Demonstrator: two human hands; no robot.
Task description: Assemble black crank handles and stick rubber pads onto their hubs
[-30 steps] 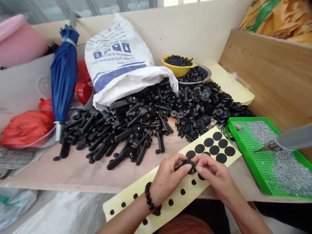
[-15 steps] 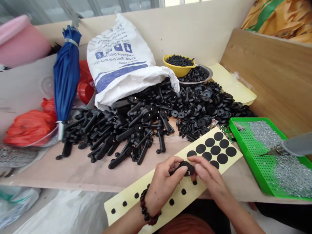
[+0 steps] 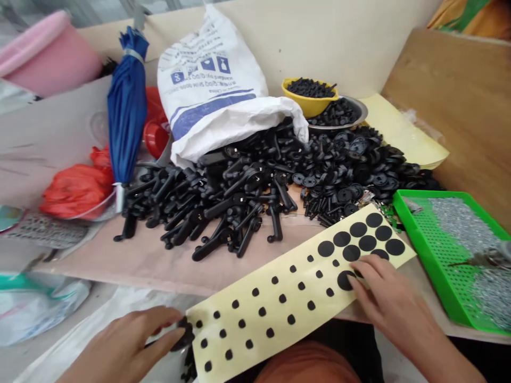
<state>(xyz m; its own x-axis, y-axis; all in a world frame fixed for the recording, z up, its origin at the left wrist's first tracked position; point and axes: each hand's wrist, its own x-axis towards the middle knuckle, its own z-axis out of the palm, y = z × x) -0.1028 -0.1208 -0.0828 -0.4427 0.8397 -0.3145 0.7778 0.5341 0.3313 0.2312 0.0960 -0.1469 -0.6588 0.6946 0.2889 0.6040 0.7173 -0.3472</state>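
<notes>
At the lower left, my left hand has thumb and forefinger closed around a black crank handle, partly covered by the fingers and a little blurred. My right hand is over the yellow sticker sheet, with thumb and fingertips pinching at the edge of a black round sticker. More large black discs fill the sheet's right end. Small black dots in rows cover the rest of it. Below my left hand, other black parts show beside the sheet's end.
Behind the sheet lies a heap of black crank handles under a white sack. Round black caps are piled to its right. A green tray of small metal pieces, with a tool tip over it, stands at right. A yellow bowl is behind.
My hands have parted. The left has gone down and left with the black part, past the sheet's end; the right has come to a disc on the sheet. The view has shifted somewhat.
</notes>
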